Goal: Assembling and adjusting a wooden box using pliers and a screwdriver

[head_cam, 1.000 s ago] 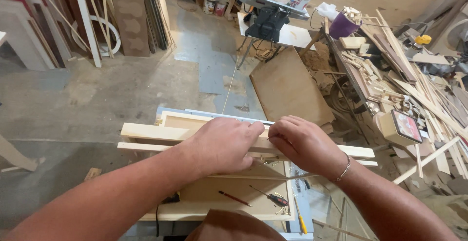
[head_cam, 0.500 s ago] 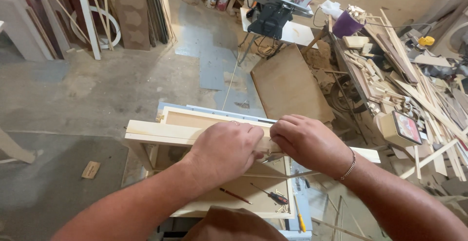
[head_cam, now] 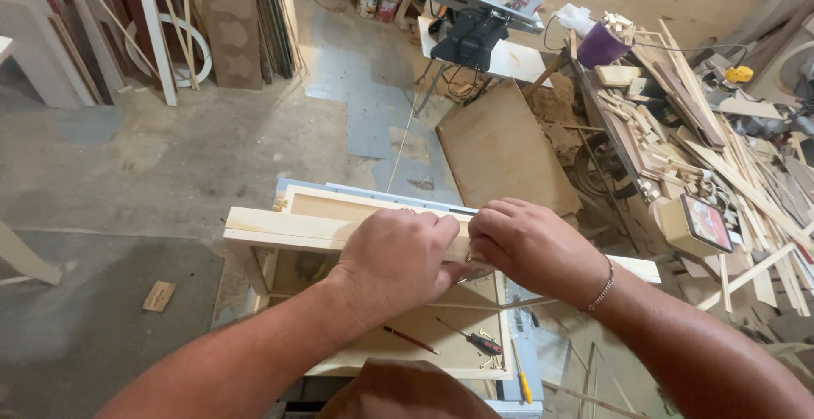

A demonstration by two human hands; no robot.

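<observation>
Both hands [head_cam: 462,254] — gripping (tightly) wooden frame [head_cam: 280,228]

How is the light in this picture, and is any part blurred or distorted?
Head view: soft, even light, no hard shadows or glare; left hand, right hand and the pale wooden strip look sharp; the wide lens bends straight edges near the borders, such as the scrap wood pile.

Scrap-wood pile [head_cam: 721,156], leaning board [head_cam: 504,148], purple cup [head_cam: 600,44], screwdriver [head_cam: 471,338].
</observation>
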